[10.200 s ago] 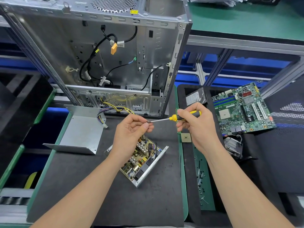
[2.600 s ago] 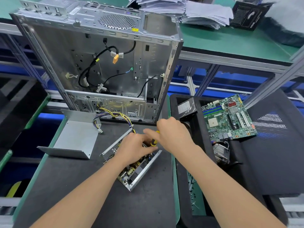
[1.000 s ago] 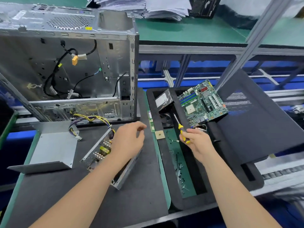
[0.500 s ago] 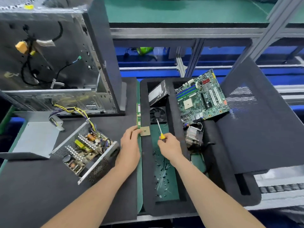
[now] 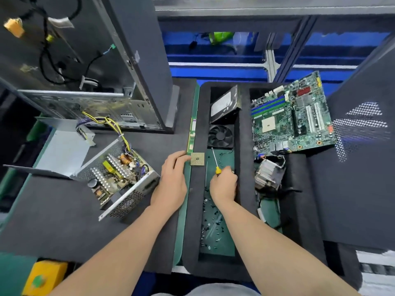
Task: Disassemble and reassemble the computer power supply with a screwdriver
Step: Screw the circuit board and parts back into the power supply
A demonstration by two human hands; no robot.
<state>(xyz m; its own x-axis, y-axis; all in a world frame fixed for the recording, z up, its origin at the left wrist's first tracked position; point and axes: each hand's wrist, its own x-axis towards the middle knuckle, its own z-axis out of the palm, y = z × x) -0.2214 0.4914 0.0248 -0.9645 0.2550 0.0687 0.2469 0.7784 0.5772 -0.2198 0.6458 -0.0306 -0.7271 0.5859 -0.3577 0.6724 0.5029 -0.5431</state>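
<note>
The opened power supply [image 5: 119, 176] lies tilted on the black mat at left, its circuit board exposed. Its grey metal cover [image 5: 62, 152] lies just left of it. My right hand [image 5: 223, 185] grips the yellow-handled screwdriver [image 5: 214, 161] over the green-floored tray slot, shaft pointing away from me. Several loose screws [image 5: 211, 223] lie in that slot below the hand. My left hand [image 5: 173, 180] rests flat on the mat's right edge, fingertips next to the square CPU chip [image 5: 197, 159].
An open computer case [image 5: 85, 60] stands at back left with cables inside. The black foam tray [image 5: 243, 146] holds a hard drive [image 5: 224, 103], a fan [image 5: 220, 136], a motherboard [image 5: 290, 118] and a heatsink [image 5: 268, 174]. A RAM stick [image 5: 191, 135] lies along the tray's left edge.
Both hands left the power supply and moved right to the tray. My right hand now holds the screwdriver low over the screw slot; my left hand settled beside the CPU chip.
</note>
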